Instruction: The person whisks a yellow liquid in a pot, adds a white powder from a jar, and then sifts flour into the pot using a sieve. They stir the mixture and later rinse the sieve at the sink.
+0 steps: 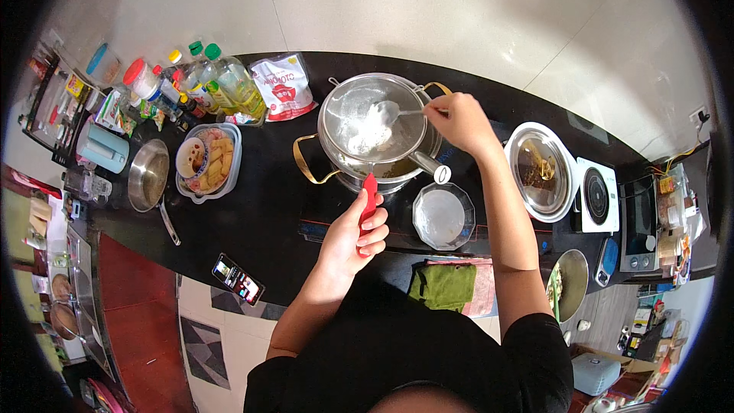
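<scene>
My left hand (350,235) is closed around the red handle (369,206) of a fine-mesh metal strainer (355,103). The strainer lies over a metal pot with gold-coloured handles (314,179). With its fingers pinched, my right hand (456,120) holds a metal spoon (387,113) by its handle. The spoon's bowl is over the mesh, beside a white powdery mass (367,140) in the strainer. A thick metal handle (430,166) sticks out at the pot's lower right. A faceted clear bowl (444,217) stands just below it.
On the left are a plastic tub of food (232,183), a small frying pan (148,175), oil bottles (238,80) and a white-and-red packet (284,89). A phone (238,278) lies near the front edge. A lidded pot (539,172) stands right, beside cloths (444,287) lower down.
</scene>
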Action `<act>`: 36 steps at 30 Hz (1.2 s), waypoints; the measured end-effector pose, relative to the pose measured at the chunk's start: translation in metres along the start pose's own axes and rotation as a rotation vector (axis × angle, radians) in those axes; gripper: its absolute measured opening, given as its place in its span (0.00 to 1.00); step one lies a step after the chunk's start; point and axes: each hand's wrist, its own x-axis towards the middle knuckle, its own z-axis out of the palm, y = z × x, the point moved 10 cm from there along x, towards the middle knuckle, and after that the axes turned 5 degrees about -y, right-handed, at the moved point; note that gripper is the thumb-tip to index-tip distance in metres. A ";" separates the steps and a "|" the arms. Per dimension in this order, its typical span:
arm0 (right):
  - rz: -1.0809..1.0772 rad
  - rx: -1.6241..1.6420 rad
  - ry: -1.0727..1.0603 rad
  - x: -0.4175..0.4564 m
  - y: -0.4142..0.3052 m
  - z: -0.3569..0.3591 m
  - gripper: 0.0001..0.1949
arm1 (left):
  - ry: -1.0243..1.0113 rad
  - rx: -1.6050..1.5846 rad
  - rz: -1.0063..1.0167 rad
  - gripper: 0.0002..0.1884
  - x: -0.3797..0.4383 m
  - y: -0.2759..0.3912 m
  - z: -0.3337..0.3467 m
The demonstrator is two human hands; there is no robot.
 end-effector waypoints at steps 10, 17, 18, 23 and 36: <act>-0.015 -0.059 0.061 -0.003 -0.013 -0.009 0.08 | -0.033 -0.019 0.003 0.17 -0.001 0.001 0.002; -0.208 -0.102 0.083 -0.019 -0.023 -0.007 0.09 | 0.003 -0.008 0.005 0.17 0.000 -0.001 0.000; -0.196 -0.045 -0.020 -0.022 -0.025 0.005 0.08 | 0.006 -0.011 0.009 0.17 0.000 0.000 -0.001; -0.139 -0.044 0.162 -0.012 -0.024 -0.018 0.07 | 0.003 -0.004 0.012 0.17 -0.001 0.000 -0.001; -0.205 0.090 -0.163 -0.019 -0.035 0.015 0.08 | -0.026 -0.016 0.014 0.17 0.001 -0.001 -0.003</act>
